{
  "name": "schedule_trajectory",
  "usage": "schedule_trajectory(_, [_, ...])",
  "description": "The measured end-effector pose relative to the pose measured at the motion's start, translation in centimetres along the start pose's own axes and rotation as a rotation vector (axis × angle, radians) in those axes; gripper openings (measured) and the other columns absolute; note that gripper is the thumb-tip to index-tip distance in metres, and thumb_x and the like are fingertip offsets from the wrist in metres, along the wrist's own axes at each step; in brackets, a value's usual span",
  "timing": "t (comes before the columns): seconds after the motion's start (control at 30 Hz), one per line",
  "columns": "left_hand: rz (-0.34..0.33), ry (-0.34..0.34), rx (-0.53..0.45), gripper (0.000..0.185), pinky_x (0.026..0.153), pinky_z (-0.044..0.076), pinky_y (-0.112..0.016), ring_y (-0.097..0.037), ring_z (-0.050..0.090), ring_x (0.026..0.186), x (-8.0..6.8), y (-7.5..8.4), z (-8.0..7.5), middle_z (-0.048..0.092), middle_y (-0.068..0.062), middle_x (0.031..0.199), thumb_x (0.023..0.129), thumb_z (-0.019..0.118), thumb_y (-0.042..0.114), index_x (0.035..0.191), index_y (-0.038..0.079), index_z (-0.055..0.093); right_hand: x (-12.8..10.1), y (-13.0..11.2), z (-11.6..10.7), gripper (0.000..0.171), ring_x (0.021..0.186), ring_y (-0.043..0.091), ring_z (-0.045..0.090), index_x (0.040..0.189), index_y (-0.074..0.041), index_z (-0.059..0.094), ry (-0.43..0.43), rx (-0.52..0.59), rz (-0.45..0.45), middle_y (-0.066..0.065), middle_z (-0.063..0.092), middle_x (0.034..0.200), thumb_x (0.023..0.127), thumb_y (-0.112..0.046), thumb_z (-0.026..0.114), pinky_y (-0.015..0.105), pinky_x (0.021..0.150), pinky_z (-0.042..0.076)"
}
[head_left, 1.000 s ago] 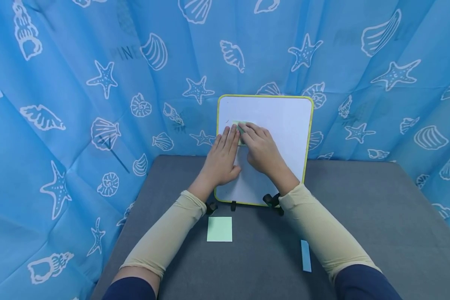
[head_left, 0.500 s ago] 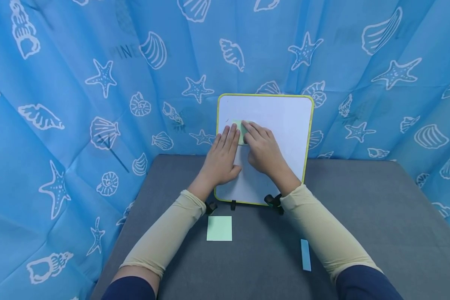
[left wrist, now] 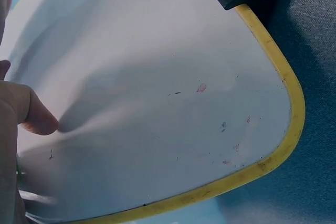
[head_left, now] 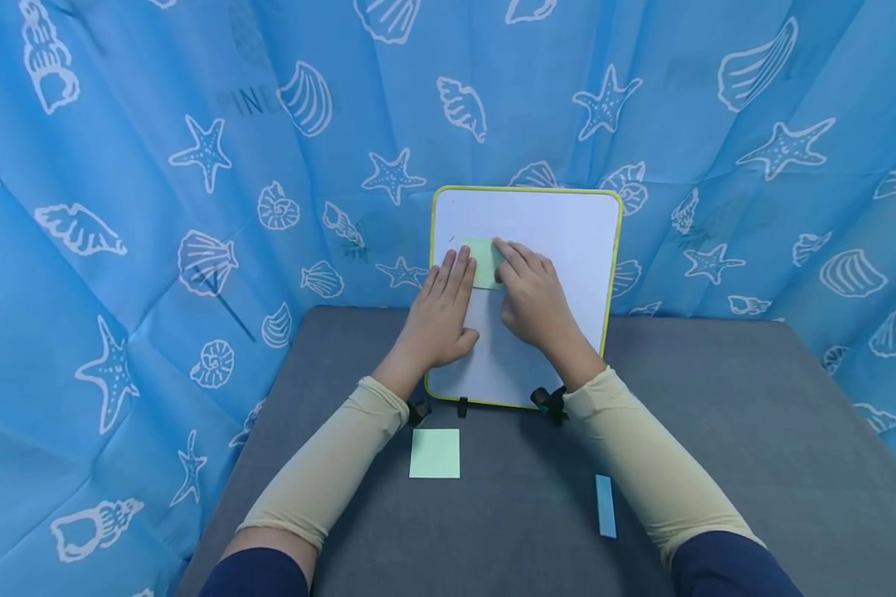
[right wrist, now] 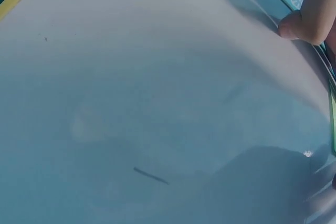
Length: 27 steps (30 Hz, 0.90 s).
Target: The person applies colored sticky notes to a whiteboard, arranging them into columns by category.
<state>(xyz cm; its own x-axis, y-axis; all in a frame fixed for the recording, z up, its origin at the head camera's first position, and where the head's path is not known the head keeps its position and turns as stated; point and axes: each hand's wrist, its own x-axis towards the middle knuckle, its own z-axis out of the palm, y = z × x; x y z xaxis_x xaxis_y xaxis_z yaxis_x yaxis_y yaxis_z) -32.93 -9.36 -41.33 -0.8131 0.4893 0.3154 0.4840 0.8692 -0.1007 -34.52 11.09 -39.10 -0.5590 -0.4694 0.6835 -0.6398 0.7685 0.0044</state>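
Centrally, just above mid-frame, a green note (head_left: 483, 261) lies flat on the whiteboard (head_left: 567, 240), between two flat, straight-fingered hands: left hand (head_left: 442, 311) touching its left edge, right hand (head_left: 535, 303) pressing its right edge, both equally near.

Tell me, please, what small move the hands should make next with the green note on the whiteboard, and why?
Probably slide the right hand further right across the green note, smoothing it flat: both hands' fingers lie on it against the upright whiteboard, with the left hand steadying its left edge.
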Motion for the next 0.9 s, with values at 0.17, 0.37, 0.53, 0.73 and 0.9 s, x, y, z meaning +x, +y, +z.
schedule_trajectory(0.17, [0.004, 0.001, -0.002, 0.104, 0.136, -0.003, -0.045, -0.027, -0.021, 0.165, -0.1, 0.0, -0.2, -0.027, -0.01, 0.176, 0.1, 0.053, 0.04, 0.168, 0.004, -0.016, -0.2, 0.1, -0.3, 0.014, 0.149, 0.038, 0.048, 0.098, -0.001, 0.066, 0.007, 0.009, 0.009, 0.018, 0.053, 0.16, 0.087, 0.006, 0.063, 0.057, 0.117, 0.043])
schedule_trajectory(0.37, [0.01, 0.006, -0.004, 0.104, 0.136, -0.003, -0.045, -0.027, -0.021, 0.165, -0.1, 0.1, -0.1, -0.027, -0.01, 0.176, 0.1, 0.053, 0.04, 0.168, 0.004, -0.016, -0.6, 0.4, -0.6, 0.014, 0.149, 0.037, 0.048, 0.096, -0.001, 0.065, 0.013, 0.017, 0.024, 0.017, 0.053, 0.16, 0.086, 0.007, 0.061, 0.058, 0.117, 0.043])
schedule_trajectory(0.53, [0.01, 0.006, 0.003, 0.104, 0.136, -0.004, -0.044, -0.027, -0.022, 0.165, -0.1, 0.1, 0.0, -0.028, -0.01, 0.175, 0.1, 0.053, 0.041, 0.168, 0.004, -0.017, -0.9, 0.6, -0.8, 0.014, 0.148, 0.037, 0.049, 0.096, -0.001, 0.065, 0.019, 0.021, 0.035, 0.017, 0.053, 0.16, 0.086, 0.007, 0.06, 0.058, 0.116, 0.043])
schedule_trajectory(0.73, [0.002, 0.008, 0.006, 0.106, 0.136, -0.004, -0.044, -0.027, -0.023, 0.164, -0.2, 0.1, 0.2, -0.03, -0.009, 0.175, 0.1, 0.054, 0.042, 0.167, 0.006, -0.02, -1.3, 0.7, -0.9, 0.017, 0.148, 0.038, 0.049, 0.095, -0.001, 0.066, 0.034, 0.052, 0.047, 0.017, 0.054, 0.159, 0.083, 0.009, 0.058, 0.059, 0.116, 0.043])
schedule_trajectory(0.9, [-0.007, 0.008, -0.011, 0.107, 0.136, -0.004, -0.044, -0.026, -0.023, 0.164, -0.4, 0.3, 0.2, -0.027, -0.009, 0.176, 0.1, 0.055, 0.043, 0.168, 0.006, -0.018, -1.6, 0.6, -0.7, 0.015, 0.148, 0.038, 0.049, 0.092, 0.0, 0.066, 0.044, 0.069, 0.06, 0.017, 0.053, 0.16, 0.085, 0.009, 0.056, 0.06, 0.116, 0.043])
